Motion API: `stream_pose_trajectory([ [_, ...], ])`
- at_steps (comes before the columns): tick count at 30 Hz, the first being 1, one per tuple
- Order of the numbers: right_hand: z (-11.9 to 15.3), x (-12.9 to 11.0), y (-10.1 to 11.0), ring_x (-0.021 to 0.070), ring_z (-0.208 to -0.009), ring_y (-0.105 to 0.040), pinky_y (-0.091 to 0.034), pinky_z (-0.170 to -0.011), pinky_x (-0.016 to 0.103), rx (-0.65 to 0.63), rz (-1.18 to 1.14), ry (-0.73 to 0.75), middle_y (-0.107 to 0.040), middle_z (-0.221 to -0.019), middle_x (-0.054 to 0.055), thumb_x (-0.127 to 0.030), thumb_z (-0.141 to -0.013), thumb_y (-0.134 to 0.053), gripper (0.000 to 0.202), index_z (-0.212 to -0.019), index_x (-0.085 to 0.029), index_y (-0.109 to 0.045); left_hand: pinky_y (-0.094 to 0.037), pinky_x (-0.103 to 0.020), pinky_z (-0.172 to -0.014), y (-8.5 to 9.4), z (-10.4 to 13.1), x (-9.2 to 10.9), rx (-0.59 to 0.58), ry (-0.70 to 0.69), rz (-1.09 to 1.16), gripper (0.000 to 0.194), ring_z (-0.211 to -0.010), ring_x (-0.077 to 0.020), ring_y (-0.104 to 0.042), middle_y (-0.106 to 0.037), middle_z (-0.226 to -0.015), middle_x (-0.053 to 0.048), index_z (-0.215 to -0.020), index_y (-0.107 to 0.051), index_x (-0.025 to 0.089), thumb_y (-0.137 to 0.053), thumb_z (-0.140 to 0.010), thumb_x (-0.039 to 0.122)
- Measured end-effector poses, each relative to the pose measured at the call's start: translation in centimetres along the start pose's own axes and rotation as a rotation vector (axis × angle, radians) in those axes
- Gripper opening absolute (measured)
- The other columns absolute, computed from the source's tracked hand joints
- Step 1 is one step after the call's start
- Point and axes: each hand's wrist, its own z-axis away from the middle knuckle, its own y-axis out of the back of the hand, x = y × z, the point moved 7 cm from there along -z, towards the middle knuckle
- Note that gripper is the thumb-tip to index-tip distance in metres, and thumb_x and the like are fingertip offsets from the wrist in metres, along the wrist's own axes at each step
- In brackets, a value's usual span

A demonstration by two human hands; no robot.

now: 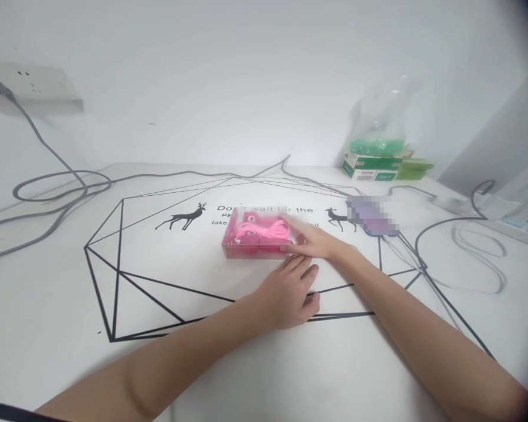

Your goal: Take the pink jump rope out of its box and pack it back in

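Note:
A clear-lidded pink box (pixel 233 249) lies on the white table, with a bundled pink cord (pixel 264 228) showing inside. At the box's right end is my right hand (pixel 314 239). Its thumb presses the front right corner while the other fingers reach over the far right side, partly blurred. My left hand (pixel 290 293) rests just in front of the box, palm turned to the right and fingers loosely apart. Nothing is in it; its fingertips come close to my right thumb, and I cannot tell whether they touch.
A pixelated purple phone-like object (pixel 372 215) lies to the right among grey cables. Green and white boxes (pixel 372 167) stand at the back under a clear plastic bag (pixel 378 117). A cable (pixel 39 132) runs from the wall socket (pixel 35 82) across the table's back.

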Motion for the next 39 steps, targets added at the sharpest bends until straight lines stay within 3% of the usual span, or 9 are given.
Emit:
stream_pose_trajectory([
  [5,0.0,-0.8,0.4,0.0322,-0.123,-0.055,-0.047,-0.100,0.046,0.016,0.125,-0.028,-0.040,-0.153,0.004,-0.057,-0.084,-0.061,0.076,-0.151,-0.036,-0.031,-0.039,-0.045,-0.107,-0.2,0.1,-0.1,0.001,0.003,0.002,0.045,-0.128,-0.0314,-0.046,-0.056,-0.127,-0.020,-0.128,-0.052,0.005,-0.043,-0.091,0.030],
  [12,-0.5,-2.5,0.3,0.0330,-0.117,-0.058,-0.051,-0.091,0.046,-0.033,0.302,0.004,-0.033,-0.154,0.011,-0.059,-0.088,-0.053,0.066,-0.147,-0.033,-0.038,-0.038,-0.046,-0.108,-0.4,0.1,-0.1,-0.023,0.007,-0.020,0.049,-0.127,-0.0334,-0.045,-0.056,-0.127,-0.020,-0.130,-0.053,0.004,-0.043,-0.092,0.033],
  [18,-0.8,-2.1,-0.3,0.0341,-0.136,-0.040,-0.043,-0.103,0.047,-0.042,0.333,0.066,-0.030,-0.157,0.008,-0.056,-0.088,-0.054,0.063,-0.145,-0.033,-0.043,-0.036,-0.048,-0.109,-0.4,0.1,-0.1,-0.026,-0.002,-0.034,0.050,-0.129,-0.0347,-0.043,-0.055,-0.130,-0.021,-0.132,-0.053,0.005,-0.042,-0.092,0.034],
  [26,-1.4,-1.7,-0.7,0.0355,-0.133,-0.043,-0.043,-0.102,0.047,-0.007,0.335,0.045,-0.032,-0.155,0.011,-0.061,-0.081,-0.060,0.074,-0.146,-0.028,-0.041,-0.029,-0.047,-0.115,-0.5,0.2,0.0,-0.064,0.015,-0.031,0.053,-0.137,-0.0331,-0.037,-0.048,-0.140,-0.022,-0.134,-0.051,0.005,-0.041,-0.095,0.039],
  [31,-1.4,-1.5,-0.4,0.0347,-0.133,-0.044,-0.043,-0.103,0.045,-0.020,0.303,0.053,-0.032,-0.155,0.013,-0.060,-0.081,-0.062,0.072,-0.141,-0.025,-0.047,-0.022,-0.047,-0.118,-1.0,0.3,-0.1,-0.093,0.022,-0.035,0.056,-0.142,-0.0324,-0.030,-0.042,-0.147,-0.021,-0.138,-0.047,0.006,-0.037,-0.097,0.044],
  [39,-1.4,-1.4,0.0,0.0330,-0.129,-0.048,-0.044,-0.102,0.043,-0.045,0.213,0.037,-0.034,-0.153,0.011,-0.057,-0.079,-0.066,0.064,-0.133,-0.025,-0.055,-0.021,-0.046,-0.118,-1.3,0.4,-0.3,-0.113,0.035,-0.026,0.058,-0.144,-0.0307,-0.029,-0.040,-0.149,-0.020,-0.140,-0.044,0.007,-0.037,-0.097,0.045],
])
